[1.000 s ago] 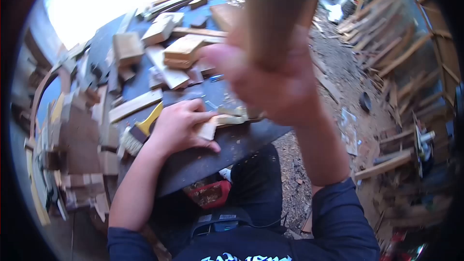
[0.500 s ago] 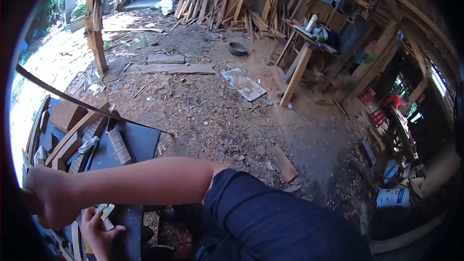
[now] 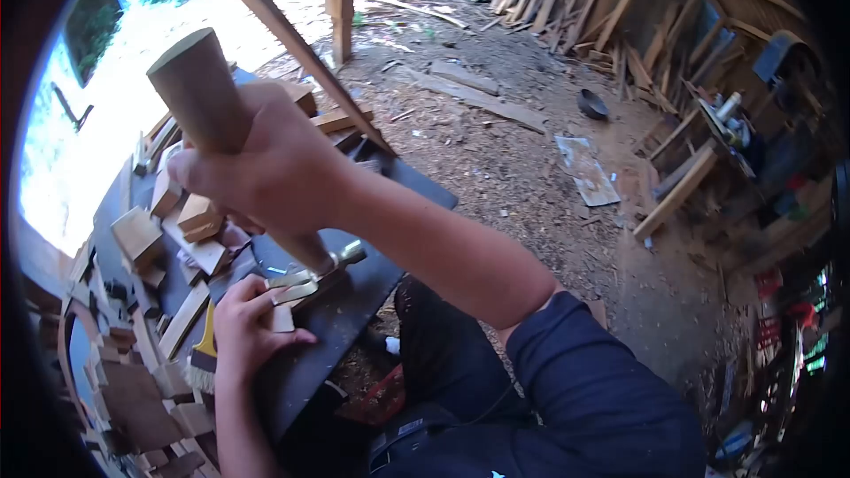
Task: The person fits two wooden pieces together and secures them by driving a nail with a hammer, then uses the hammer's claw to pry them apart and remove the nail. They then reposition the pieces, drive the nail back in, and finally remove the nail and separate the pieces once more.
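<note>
My right hand (image 3: 274, 159) is wrapped round the thick wooden handle of a hammer (image 3: 202, 93), whose butt end points up toward the camera. The metal hammer head shows low down, close beside my left fingers. With its fingers closed, my left hand (image 3: 246, 332) steadies a small pale wood block (image 3: 282, 319) on the dark tabletop (image 3: 354, 301). A flat, pale, shiny strip (image 3: 294, 288) lies across those fingertips. Just left of my left wrist is a paintbrush (image 3: 205, 345) with a yellow handle.
Wood offcuts (image 3: 137, 235) cover the table's left side, and more blocks (image 3: 142, 403) are piled below. A long slanted timber (image 3: 283, 35) crosses beyond the table. Chips litter the floor, with a black bowl (image 3: 591, 104) and a flat sheet (image 3: 588, 173) on it.
My view has swung left, so the table sits more central. My right hand shows more fully with the hammer, its head down near my left hand, which still holds the wood block.
</note>
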The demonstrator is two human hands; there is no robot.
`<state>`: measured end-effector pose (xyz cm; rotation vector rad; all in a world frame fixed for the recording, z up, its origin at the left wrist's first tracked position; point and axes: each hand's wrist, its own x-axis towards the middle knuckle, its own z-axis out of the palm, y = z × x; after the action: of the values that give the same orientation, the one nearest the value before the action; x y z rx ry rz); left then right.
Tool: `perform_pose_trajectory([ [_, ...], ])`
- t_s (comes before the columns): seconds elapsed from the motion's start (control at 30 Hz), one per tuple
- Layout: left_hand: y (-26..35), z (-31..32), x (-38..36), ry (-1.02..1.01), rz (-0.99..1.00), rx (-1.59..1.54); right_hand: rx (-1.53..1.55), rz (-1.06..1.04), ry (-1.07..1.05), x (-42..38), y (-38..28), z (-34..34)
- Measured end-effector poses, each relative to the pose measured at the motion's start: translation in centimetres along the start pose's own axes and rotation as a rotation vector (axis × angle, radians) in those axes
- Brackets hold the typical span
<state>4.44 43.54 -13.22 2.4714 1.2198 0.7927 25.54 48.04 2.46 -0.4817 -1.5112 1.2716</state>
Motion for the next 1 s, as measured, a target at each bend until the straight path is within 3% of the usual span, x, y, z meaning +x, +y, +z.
perform_pose_trajectory([
  [0.07, -0.4, -0.1, -0.1, -0.021, -0.002, 0.023, -0.081, -0.038, -0.036, 0.4, 0.5, 0.2],
  [0.27, -0.7, -0.2, -0.2, -0.021, 0.005, 0.035, 0.218, -0.048, -0.026, -1.2, 0.6, -2.8],
  [0.37, -0.6, -0.4, -0.2, -0.041, -0.005, 0.037, -0.036, -0.101, -0.050, -0.2, 0.9, -0.1],
  [0.57, -0.9, -0.6, -0.3, -0.033, -0.001, 0.030, 0.068, 0.027, -0.071, -0.7, 0.5, -0.1],
  [0.7, -1.0, -0.6, -0.6, -0.033, -0.004, 0.027, -0.182, -0.117, -0.147, -0.4, 1.4, 3.0],
  [0.83, -1.8, 0.3, -1.0, 0.065, 0.005, 0.037, -0.343, -0.432, -0.285, 0.1, 3.1, 5.7],
  [0.87, -1.5, -0.2, -0.7, 0.031, 0.009, 0.049, -0.361, -0.422, -0.262, -0.1, 3.1, 5.4],
  [0.93, -1.3, -0.7, -0.9, -0.020, 0.006, 0.053, -0.356, -0.061, 0.024, -0.5, 1.8, 4.8],
  [0.97, -1.8, -0.4, -0.9, -0.072, -0.020, 0.022, -0.257, 0.020, 0.078, -0.4, 1.8, 3.6],
  [1.0, -2.1, 0.0, -1.0, -0.010, -0.006, -0.010, -0.107, -0.027, -0.060, 0.3, 2.2, 1.5],
])
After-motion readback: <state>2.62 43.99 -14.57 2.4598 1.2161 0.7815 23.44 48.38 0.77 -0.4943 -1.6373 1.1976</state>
